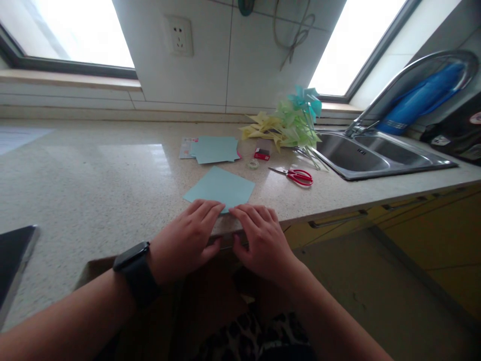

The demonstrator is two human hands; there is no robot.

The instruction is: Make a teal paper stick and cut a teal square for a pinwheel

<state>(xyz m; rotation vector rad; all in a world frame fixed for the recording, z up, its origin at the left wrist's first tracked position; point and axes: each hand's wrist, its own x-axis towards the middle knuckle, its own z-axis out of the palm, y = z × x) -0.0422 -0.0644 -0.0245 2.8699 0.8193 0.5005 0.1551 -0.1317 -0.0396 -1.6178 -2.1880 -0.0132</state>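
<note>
Countertop of pale speckled stone fills the lower and middle view, its front edge running under both hands. White tiled wall rises behind it at twelve o'clock, carrying a socket and flanked by two bright windows. Steel sink with a curved tap sits at two o'clock; yellow cabinet fronts lie below it.

Sheet of paper, light blue, square, flat and set corner-on like a diamond, lies on the countertop at the near edge, directly at twelve o'clock from the hands. Its nearest corner is covered by the fingertips.

Left hand, with a black watch on the wrist, has fingers extended and pressed flat on the near corner of the sheet, thumb tucked under the counter edge; nothing is clasped. Right hand mirrors it, fingers spread and pressing the same corner, touching the left fingertips.

Stack of blue paper lies beyond the sheet at twelve o'clock. Heap of paper pinwheels, yellow, green and teal, stands at one o'clock beside the sink. Red-handled scissors lie at two o'clock from the sheet. Small red box and tape roll sit between stack and scissors.
</note>
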